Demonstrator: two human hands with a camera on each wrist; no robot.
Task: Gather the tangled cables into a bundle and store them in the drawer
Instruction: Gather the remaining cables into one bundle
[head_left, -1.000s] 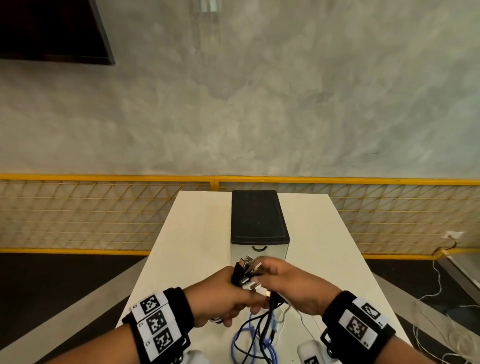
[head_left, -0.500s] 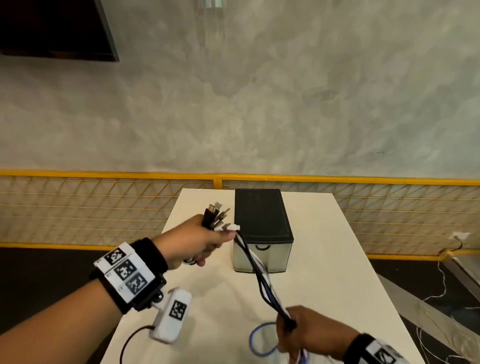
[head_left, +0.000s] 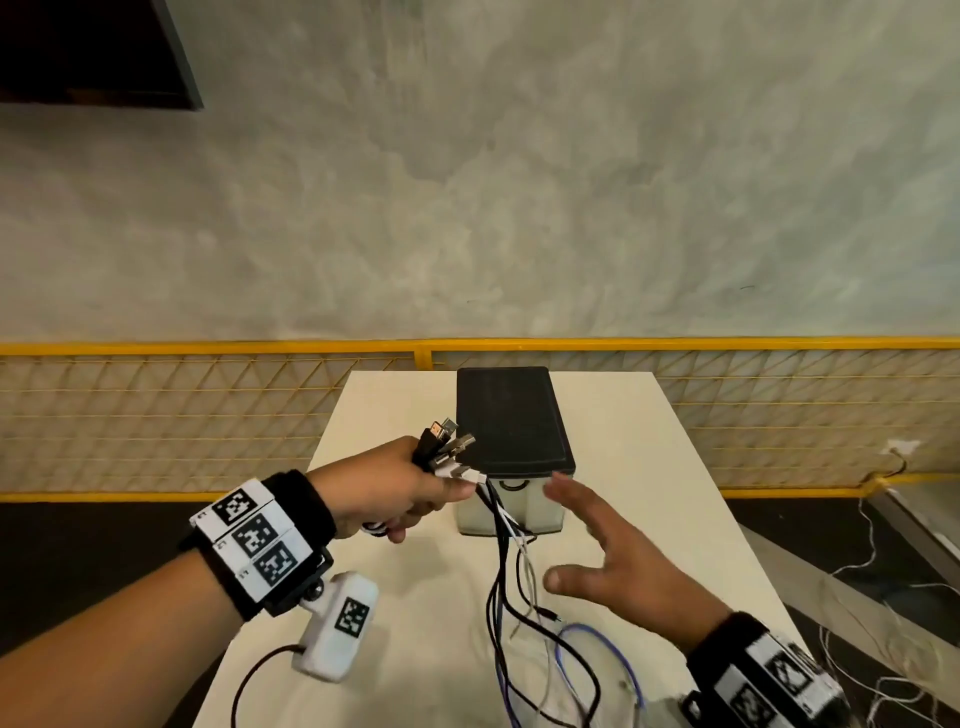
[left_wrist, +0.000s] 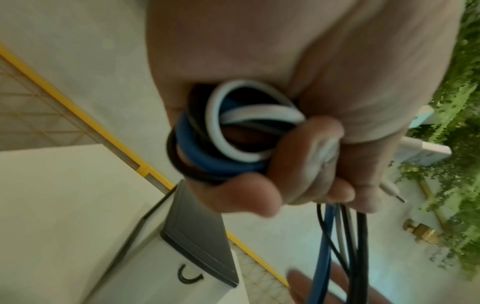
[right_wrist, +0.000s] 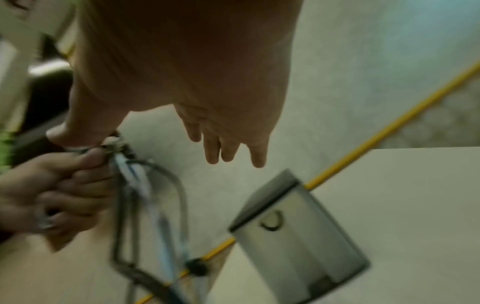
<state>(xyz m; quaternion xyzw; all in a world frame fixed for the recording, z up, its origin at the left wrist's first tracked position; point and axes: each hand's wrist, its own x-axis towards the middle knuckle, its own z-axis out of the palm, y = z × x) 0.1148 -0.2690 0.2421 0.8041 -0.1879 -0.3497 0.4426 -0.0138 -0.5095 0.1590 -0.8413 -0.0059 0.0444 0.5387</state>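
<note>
My left hand (head_left: 410, 488) grips a bunch of black, white and blue cables (head_left: 501, 551) near their plug ends (head_left: 447, 447), raised left of the drawer box. In the left wrist view small cable loops (left_wrist: 228, 133) sit inside the curled fingers (left_wrist: 306, 156). The cables hang down and trail loosely on the table toward me. My right hand (head_left: 597, 551) hovers open with spread fingers beside the hanging cables, in front of the drawer box (head_left: 511, 431). The box has a black top and a shut pale drawer front with a small black handle (right_wrist: 271, 223).
The cream table (head_left: 649, 467) carries the drawer box at its far middle. A yellow mesh railing (head_left: 208, 405) runs behind it, before a grey wall. White cords (head_left: 883, 561) lie on the floor to the right. A white wrist camera (head_left: 337, 623) hangs under my left wrist.
My right hand has let go of the cables and risen from the near edge toward the drawer front, fingers now spread. The left hand keeps its grip, and the cables hang slack.
</note>
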